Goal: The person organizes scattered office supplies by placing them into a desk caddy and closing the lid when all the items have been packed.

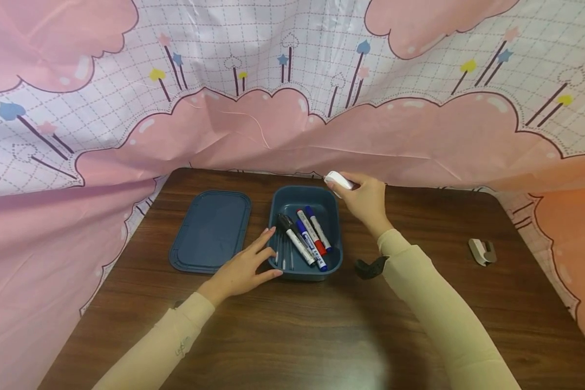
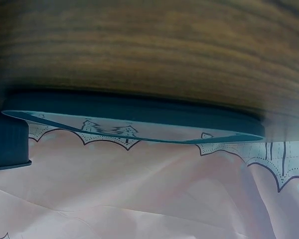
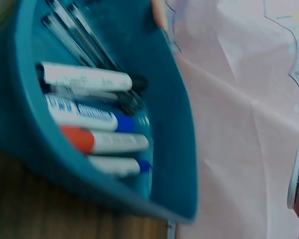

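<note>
Pinching a white object [image 1: 338,180] by the far right corner of the blue box [image 1: 304,276], the right hand [image 1: 369,198] is apparently packing; fingers relaxed, the left hand [image 1: 236,272] is flanking its left side. Lowering the object inside is likely coming next.

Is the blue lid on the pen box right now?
No, the blue lid lies on the table, to the left of the open box.

White item [image 1: 338,179] partly hidden by right hand [image 1: 369,200]; lettering on markers [image 3: 87,77] blurred; left wrist view's edge crops box [image 2: 9,142].
</note>
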`<state>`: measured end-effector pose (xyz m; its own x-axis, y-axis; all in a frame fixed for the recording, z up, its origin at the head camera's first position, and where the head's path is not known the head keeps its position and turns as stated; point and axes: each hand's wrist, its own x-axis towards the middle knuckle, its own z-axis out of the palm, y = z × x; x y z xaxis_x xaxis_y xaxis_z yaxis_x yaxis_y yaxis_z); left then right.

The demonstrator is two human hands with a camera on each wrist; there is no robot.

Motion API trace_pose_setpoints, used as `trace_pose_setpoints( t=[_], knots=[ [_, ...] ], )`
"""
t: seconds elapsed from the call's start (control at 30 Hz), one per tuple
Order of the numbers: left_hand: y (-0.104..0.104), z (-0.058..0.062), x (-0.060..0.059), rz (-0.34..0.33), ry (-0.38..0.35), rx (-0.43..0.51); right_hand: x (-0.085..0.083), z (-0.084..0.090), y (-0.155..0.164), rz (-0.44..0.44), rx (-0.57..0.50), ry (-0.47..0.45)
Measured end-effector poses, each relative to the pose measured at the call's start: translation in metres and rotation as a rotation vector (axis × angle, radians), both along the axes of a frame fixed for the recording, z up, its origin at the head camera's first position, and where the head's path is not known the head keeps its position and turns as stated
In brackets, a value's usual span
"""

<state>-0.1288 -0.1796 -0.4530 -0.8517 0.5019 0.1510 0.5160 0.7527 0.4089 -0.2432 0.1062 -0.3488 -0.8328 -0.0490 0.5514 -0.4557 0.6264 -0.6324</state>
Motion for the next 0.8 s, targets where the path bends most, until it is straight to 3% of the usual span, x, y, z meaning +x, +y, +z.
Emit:
trace_pose_setpoints(
  t=[0.5, 0.8],
  knots=[
    [0.000, 0.004, 0.001, -0.002, 0.004, 0.001, 0.008, -0.032, -0.036, 0.085, 0.071, -0.133],
    [-0.001, 0.002, 0.002, 0.001, -0.003, -0.002, 0.014, -0.055, -0.049, 0.141, 0.155, -0.296]
  ],
)
